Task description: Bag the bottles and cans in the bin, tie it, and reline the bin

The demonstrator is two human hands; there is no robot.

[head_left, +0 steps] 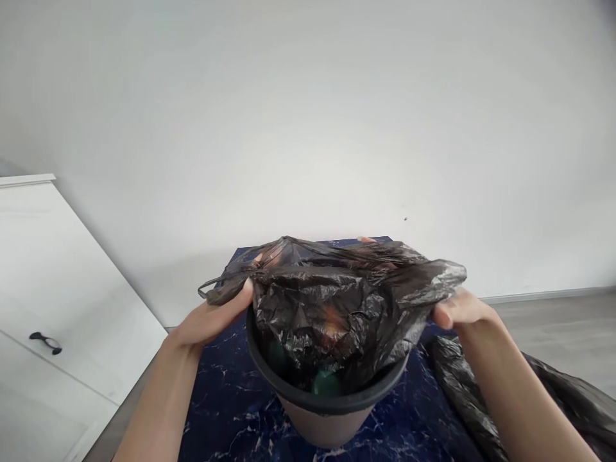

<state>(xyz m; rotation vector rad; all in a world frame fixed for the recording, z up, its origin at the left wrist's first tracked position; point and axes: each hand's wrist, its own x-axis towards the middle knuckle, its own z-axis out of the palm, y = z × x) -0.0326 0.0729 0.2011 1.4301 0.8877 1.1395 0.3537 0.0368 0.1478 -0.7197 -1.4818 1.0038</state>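
Over a dark-rimmed bin (327, 423) on the blue marbled tabletop (224, 398), the left hand (219, 316) and right hand (462, 309), partly curled, grip opposite sides of a black garbage bag (315, 301), its lower part inside the bin.

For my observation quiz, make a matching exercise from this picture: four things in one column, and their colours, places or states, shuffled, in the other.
Things
1. Cabinet
2. Bin
3. Tabletop
4. Left hand

Descriptions
A. Dark blue with pale veins
B. Holding one side of the black bag
C. White, at the picture's left edge
D. Dark-rimmed, with a lighter body

Right pairs: 1-C, 2-D, 3-A, 4-B
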